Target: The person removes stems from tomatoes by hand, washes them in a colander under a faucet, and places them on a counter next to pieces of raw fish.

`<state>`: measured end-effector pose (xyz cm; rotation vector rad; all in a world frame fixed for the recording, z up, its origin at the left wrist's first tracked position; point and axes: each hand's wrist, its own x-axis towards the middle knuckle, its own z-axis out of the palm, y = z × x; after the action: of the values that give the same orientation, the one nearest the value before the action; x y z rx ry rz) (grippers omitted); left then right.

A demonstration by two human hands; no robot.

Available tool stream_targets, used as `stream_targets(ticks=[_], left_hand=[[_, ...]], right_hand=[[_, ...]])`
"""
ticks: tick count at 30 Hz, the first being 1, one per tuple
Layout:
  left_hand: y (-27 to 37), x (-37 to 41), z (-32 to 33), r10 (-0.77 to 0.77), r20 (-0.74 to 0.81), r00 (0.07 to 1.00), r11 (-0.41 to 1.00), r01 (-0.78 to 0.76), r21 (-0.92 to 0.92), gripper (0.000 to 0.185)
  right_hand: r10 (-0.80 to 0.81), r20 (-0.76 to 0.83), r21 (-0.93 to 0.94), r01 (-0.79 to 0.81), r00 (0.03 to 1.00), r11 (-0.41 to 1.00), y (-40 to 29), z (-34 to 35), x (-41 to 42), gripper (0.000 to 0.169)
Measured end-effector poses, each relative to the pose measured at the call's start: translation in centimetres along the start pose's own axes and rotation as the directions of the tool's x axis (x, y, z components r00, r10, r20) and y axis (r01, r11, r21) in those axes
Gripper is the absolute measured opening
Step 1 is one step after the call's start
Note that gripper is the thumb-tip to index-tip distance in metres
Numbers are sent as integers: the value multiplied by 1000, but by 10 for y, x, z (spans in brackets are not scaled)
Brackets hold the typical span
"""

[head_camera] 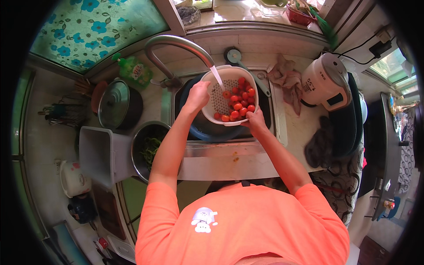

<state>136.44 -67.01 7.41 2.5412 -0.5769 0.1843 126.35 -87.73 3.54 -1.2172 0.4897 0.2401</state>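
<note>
A white plastic colander [218, 114] holds several cherry tomatoes [243, 96], gathered mostly on its right side. My left hand [198, 94] grips the colander's left rim, and my right hand [255, 121] grips its lower right rim. Water runs from the curved metal faucet [182, 41] into the colander. Beneath it, a blue basin [203, 135] sits in the sink [272, 116], partly hidden by the colander and my hands.
At left stand a lidded pot [114, 104], a metal bowl [136, 142] with green vegetables and a grey plastic bin [96, 155]. Behind are a green soap bottle [134, 71] and a handled brush [234, 56]. A cloth [286, 79] and an electric kettle [323, 81] are at right.
</note>
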Motion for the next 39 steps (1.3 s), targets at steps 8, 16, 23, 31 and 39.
stream_targets(ticks=[8,16,23,31,39], left_hand=[[-4,2,54,98,282,955,882,-214,421,23],[73,13,13,-200,702,684,921,-113,372,23],[28,31,56,-102,-75,992,991,95,-90,26],[71,12,45,88,239,967,958,-17,-285,32],[32,7,33,-147,-79,986,973,130,-190,31]], right_hand=[[37,-18,70,-36,999,997,11,-10,-2,50],[29,-63,148,-20,998,989,7,-27,7,47],[51,90,151,-64,995,987,0,-1,-5,48],[35,32,217,-41,999,975,4,-7,9,43],[12,82,162,-25,997,986,1,-4,10,47]])
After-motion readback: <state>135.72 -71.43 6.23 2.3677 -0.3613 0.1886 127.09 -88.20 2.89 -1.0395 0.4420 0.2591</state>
